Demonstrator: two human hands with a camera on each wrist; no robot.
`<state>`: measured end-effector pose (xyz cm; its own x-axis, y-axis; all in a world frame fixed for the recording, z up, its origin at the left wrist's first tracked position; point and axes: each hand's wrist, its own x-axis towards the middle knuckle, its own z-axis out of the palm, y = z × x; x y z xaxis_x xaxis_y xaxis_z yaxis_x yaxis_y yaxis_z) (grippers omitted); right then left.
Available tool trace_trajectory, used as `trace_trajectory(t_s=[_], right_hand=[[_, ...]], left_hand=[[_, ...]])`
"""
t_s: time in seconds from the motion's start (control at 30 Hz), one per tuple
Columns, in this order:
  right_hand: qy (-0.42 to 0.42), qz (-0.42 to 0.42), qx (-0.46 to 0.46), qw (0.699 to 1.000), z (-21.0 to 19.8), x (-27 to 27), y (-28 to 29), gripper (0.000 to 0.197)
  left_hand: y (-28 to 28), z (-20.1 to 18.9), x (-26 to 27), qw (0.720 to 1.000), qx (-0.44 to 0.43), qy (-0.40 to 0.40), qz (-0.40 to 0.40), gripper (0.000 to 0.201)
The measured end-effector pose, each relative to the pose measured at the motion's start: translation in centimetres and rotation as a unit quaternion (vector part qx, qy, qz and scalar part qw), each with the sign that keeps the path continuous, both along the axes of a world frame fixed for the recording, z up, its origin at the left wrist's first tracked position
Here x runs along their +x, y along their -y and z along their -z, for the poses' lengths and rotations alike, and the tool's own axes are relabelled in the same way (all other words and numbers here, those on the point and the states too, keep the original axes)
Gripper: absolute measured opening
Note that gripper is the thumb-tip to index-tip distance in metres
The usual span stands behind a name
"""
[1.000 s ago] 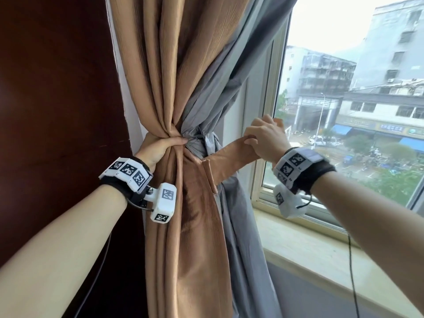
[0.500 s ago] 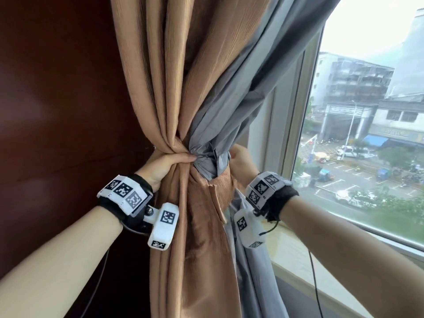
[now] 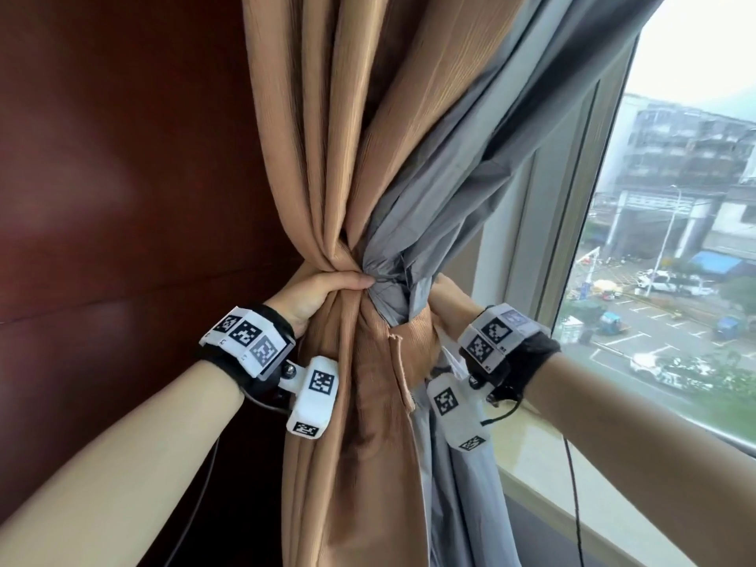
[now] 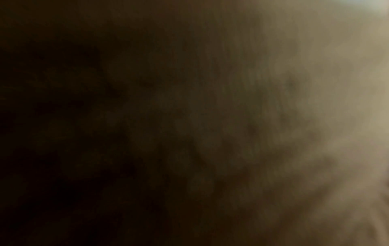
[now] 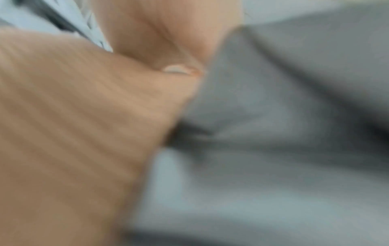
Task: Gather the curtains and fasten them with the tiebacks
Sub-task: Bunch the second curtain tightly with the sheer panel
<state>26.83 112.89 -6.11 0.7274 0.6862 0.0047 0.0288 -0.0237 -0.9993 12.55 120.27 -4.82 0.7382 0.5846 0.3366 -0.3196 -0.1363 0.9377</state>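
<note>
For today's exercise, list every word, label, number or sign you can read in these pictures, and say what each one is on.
No readable words or numbers.
Left wrist band and right wrist band: black-and-white square code patterns, no letters.
Shop fronts outside the window: too small and blurred to read.
Both wrist views: blurred fabric, no text.

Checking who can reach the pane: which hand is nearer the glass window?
Right. The right hand is at the window-side edge of the gathered tan and grey curtains, towards the glass window; the left hand grips their wall side.

upper-floor room: dark wood wall panel (image 3: 122, 178), street-view window (image 3: 675, 280).
</note>
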Motion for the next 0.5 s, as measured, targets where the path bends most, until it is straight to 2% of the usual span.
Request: trace_trajectory(t_s=[0.07,0.1,0.13,0.23,0.3,0.33,0.4,0.43,0.5], right_hand=[[0.064,-0.022,-0.134,0.989,-0.2,1.8,1.9,0.027],[0.095,-0.032,-0.171,0.980,-0.3,2.4,2.8,0.021],[0.080,-0.041,-0.181,0.979,-0.5,2.6,3.4,0.018],[-0.060,-0.108,-0.137,0.983,-0.7,3.0,4.8,0.026],[-0.092,-0.134,-0.104,0.981,-0.4,3.4,5.2,0.032],[-0.086,-0.120,-0.081,0.986,-0.5,3.4,5.4,0.028],[-0.104,-0.083,0.020,0.991,-0.6,3.3,5.9,0.014],[-0.124,-0.065,0.082,0.987,-0.6,3.6,6.0,0.021],[-0.150,-0.087,0.182,0.968,-1.2,3.9,6.5,0.025]], left_hand=[[0.0,0.1,0.5,1.000,0.003,0.000,-0.004,0.038],[-0.1,0.2,0.7,1.000,0.004,-0.001,-0.008,0.046],[-0.1,0.3,0.9,1.000,0.001,0.001,-0.011,0.052],[-0.2,0.4,1.4,1.000,-0.004,0.002,-0.012,0.049],[-0.2,0.4,1.4,1.000,-0.002,0.001,-0.008,0.041],[-0.2,0.4,1.4,1.000,-0.003,0.001,-0.005,0.037],[-0.3,0.5,1.5,1.000,-0.008,0.006,0.001,0.032],[-0.2,0.5,1.5,1.000,-0.007,0.009,0.002,0.031],[-0.2,0.6,1.5,1.000,-0.004,0.009,0.004,0.032]])
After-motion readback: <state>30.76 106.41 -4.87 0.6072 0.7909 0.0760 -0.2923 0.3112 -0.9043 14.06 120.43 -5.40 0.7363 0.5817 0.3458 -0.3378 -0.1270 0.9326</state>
